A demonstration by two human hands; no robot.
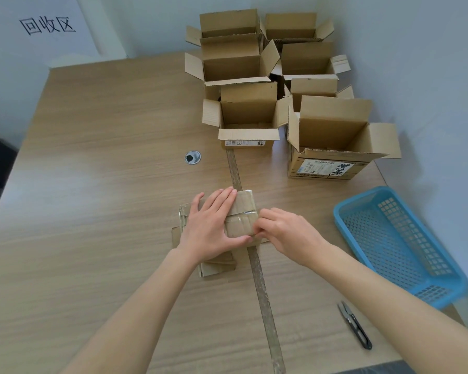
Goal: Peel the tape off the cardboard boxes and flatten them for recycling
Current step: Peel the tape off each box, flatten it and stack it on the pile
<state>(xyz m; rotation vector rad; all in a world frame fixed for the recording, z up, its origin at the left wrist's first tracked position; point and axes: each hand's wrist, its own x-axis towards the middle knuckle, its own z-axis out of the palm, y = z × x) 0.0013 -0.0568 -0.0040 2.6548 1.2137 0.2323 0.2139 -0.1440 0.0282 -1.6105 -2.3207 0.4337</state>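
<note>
Now flattened taped box (241, 214), left hand (214, 225) pressing flat, right hand (284, 233) pinching its edge.

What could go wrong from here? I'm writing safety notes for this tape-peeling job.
The right hand picks at tape on the flattened box with bare fingertips, so the tape may tear short or the cardboard edge may nick skin. The left hand only presses flat, so the box could slide during a hard pull. The snips lie close to the right forearm and could be knocked off the table.
</note>
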